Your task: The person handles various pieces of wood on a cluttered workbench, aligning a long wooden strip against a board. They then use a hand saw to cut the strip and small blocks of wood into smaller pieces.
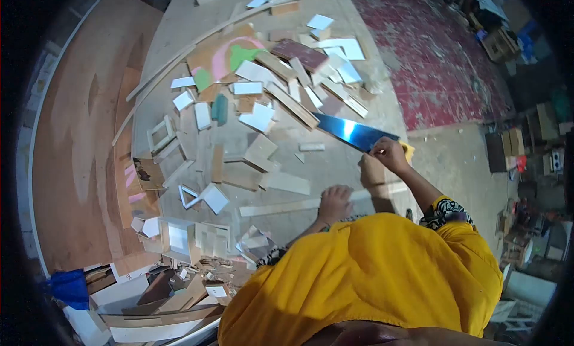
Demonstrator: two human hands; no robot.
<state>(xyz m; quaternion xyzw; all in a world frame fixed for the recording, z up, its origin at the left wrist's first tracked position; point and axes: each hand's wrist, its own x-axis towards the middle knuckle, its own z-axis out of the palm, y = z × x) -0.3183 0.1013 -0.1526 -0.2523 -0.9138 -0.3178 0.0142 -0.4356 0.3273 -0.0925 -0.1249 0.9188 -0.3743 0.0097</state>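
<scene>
My right hand point(390, 155) is closed around the handle end of a handsaw point(350, 130). Its shiny bluish blade points left across the worktable, the tip near a wooden strip point(292, 105). A bit of yellow handle shows behind the fist. My left hand point(335, 203) lies over a long pale wooden strip point(278, 208) near my body, fingers spread across it. The strip runs on to the right, below the saw. Between the hands and the scrap pile lie a short white piece point(311, 147) and a flat pale board point(286, 182).
Many wood and white board offcuts point(256, 117) cover the worktable point(353, 77). A long thin batten point(197, 42) curves along its left side. A large brown panel point(78, 142) stands at far left, with a scrap heap point(173, 292) below. Red worn flooring point(424, 59) lies beyond.
</scene>
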